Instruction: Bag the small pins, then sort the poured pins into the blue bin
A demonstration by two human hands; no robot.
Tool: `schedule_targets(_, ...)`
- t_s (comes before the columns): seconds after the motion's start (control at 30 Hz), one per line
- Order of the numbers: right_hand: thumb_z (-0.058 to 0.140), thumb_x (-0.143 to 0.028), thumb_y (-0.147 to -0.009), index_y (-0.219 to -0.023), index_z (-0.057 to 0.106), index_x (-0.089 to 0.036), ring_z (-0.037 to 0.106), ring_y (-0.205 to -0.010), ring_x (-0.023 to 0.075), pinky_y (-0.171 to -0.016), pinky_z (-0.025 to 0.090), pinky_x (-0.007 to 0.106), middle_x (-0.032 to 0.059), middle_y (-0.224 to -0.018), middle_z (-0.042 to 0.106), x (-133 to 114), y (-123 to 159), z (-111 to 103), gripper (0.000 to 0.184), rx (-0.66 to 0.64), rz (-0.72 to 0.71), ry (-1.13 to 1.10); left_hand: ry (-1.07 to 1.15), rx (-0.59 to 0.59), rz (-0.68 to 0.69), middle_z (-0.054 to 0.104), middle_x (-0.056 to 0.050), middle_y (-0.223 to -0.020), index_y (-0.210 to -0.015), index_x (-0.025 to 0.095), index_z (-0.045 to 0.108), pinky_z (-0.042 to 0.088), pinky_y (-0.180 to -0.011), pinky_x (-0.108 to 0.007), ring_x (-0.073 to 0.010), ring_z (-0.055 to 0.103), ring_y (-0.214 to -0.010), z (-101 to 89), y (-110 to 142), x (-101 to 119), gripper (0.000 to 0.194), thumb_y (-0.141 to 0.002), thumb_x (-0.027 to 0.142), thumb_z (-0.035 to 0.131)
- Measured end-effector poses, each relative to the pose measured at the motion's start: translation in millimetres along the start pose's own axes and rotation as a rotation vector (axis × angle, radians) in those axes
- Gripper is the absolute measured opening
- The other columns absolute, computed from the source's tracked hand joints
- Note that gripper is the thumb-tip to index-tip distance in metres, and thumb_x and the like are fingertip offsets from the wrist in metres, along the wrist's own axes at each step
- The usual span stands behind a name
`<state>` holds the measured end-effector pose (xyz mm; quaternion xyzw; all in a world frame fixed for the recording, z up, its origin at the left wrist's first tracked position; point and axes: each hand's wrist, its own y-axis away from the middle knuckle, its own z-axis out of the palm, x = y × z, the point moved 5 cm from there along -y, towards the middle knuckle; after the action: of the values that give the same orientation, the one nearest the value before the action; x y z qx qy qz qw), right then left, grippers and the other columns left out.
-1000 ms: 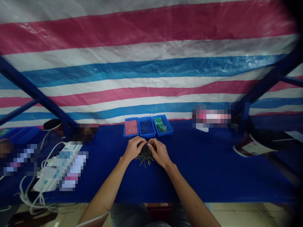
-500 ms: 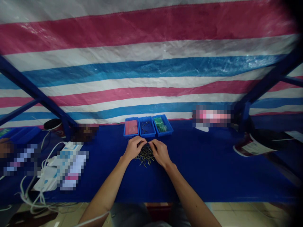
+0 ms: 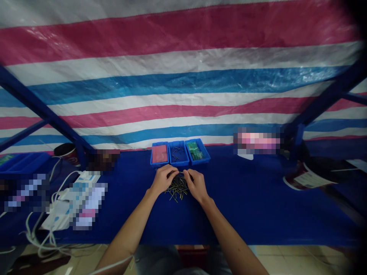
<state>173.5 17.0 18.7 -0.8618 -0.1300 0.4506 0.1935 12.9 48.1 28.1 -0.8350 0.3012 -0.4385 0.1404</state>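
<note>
My left hand (image 3: 164,179) is closed in a pinch, thumb against fingers, at the far left side of a loose pile of thin dark and brassy screw-like pieces (image 3: 178,189). Opposite it, my right hand (image 3: 196,185) pinches too, at the pile's upper right. Whatever lies between the fingertips is too small to make out. Just beyond my hands, three small blue bins stand side by side. The left bin (image 3: 153,164) holds pink-red sheets, the middle bin (image 3: 179,163) several thin pieces like those in the pile, and the right bin (image 3: 205,159) green packets.
A white power strip (image 3: 82,191) with tangled white cables (image 3: 38,242) lies at the left of the blue tabletop (image 3: 243,214). Dark red tubs stand at the left (image 3: 67,152) and right (image 3: 304,177). A striped tarp (image 3: 186,84) hangs behind, between blue frame bars.
My right hand has shifted slightly to the right, so the gap between my fingertips is a little wider. My left hand has hardly moved. At far left, another person's hand has moved mostly out of sight.
</note>
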Motion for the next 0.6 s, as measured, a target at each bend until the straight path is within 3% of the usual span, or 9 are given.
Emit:
schedule_targets(0.1, 0.04, -0.038, -0.104, -0.074, 0.059, -0.021, 0.057, -0.064, 0.0168, -0.063, 0.041, 0.028, 0.0021, -0.07, 0.062, -4, 1, -6, 0.039, 0.021, 0.011, -0.096, -0.024, 0.032, -0.031, 0.069, -0.005, -0.077, -0.088, 0.018, 0.071, 0.048, -0.069, -0.028, -0.0153, 0.061, -0.068, -3.3, 0, -2, 0.023, -0.097, 0.033, 0.056)
schedule_targets(0.2, 0.043, -0.039, -0.102, -0.09, 0.067, -0.02, 0.061, -0.071, 0.0198, -0.066, 0.046, 0.029, 0.0059, -0.082, 0.068, -6, -5, -15, 0.033, 0.135, 0.025, -0.113, -0.018, 0.103, -0.086, 0.07, -0.004, -0.077, -0.088, 0.018, 0.07, 0.046, -0.062, -0.025, -0.0131, 0.058, -0.061, -9.0, 2, -9, 0.023, -0.097, 0.033, 0.055)
schedule_targets(0.33, 0.047, -0.041, -0.101, -0.104, 0.071, -0.018, 0.062, -0.068, 0.0194, -0.066, 0.047, 0.029, 0.0073, -0.085, 0.071, -2, -33, -23, 0.034, 0.269, 0.054, -0.071, 0.009, 0.197, -0.135, 0.071, -0.003, -0.075, -0.087, 0.017, 0.07, 0.046, -0.06, -0.024, -0.013, 0.059, -0.06, -15.4, 4, -19, 0.023, -0.095, 0.033, 0.057)
schedule_targets(0.43, 0.052, -0.043, -0.098, -0.115, 0.07, -0.019, 0.057, -0.054, 0.0177, -0.058, 0.042, 0.028, 0.0011, -0.062, 0.065, 2, -60, -21, 0.035, 0.132, 0.04, 0.086, 0.022, 0.222, -0.145, 0.07, -0.002, -0.071, -0.086, 0.016, 0.07, 0.046, -0.059, -0.024, -0.0126, 0.059, -0.058, -16.9, 5, -21, 0.024, -0.095, 0.034, 0.057)
schedule_targets(0.5, 0.056, -0.043, -0.096, -0.122, 0.067, -0.02, 0.058, -0.054, 0.0174, -0.057, 0.04, 0.027, -0.0003, -0.063, 0.065, 4, -65, -24, 0.036, 0.081, 0.011, 0.147, 0.037, 0.232, -0.151, 0.069, -0.001, -0.069, -0.086, 0.016, 0.069, 0.046, -0.059, -0.023, -0.012, 0.058, -0.056, -17.3, 5, -22, 0.025, -0.095, 0.035, 0.056)
schedule_targets(0.6, 0.052, -0.038, -0.098, -0.101, 0.073, -0.021, 0.06, -0.059, 0.0179, -0.06, 0.042, 0.028, 0.0028, -0.07, 0.068, 10, -47, -30, 0.027, 0.118, -0.011, 0.14, 0.059, 0.23, -0.161, 0.068, -0.001, -0.067, -0.087, 0.016, 0.069, 0.045, -0.058, -0.023, -0.0114, 0.057, -0.055, -16.5, 5, -23, 0.025, -0.095, 0.036, 0.056)
